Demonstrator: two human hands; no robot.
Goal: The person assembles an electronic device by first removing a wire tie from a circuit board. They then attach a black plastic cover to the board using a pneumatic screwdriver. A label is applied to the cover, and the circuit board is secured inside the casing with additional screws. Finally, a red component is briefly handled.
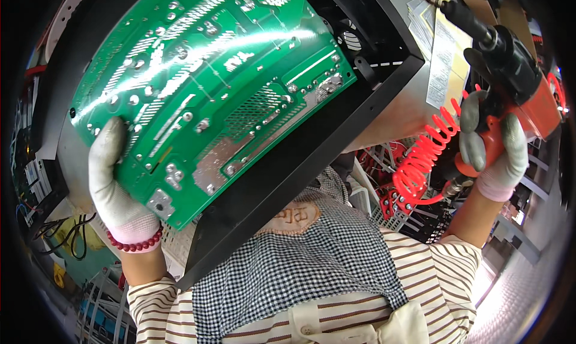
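A large green circuit board (246,92), its soldered side up, lies tilted over a black metal case (288,176). My left hand (111,188), in a white glove, grips the board's left edge; the thumb rests on top and the other fingers are hidden. On the right, my gloved right hand (507,158) is wrapped round the handle of a red and black air screwdriver (531,104), held up beside the case. Its bit points to the upper left, away from the board. A red coiled air hose (417,167) runs from the handle's base.
Printed sheets (447,62) lie beyond the case's right side. A round fan grille (350,39) shows inside the case near the board's far right corner. Red parts (393,207) sit in a perforated crate below the hose. Black cables (75,233) hang at the lower left.
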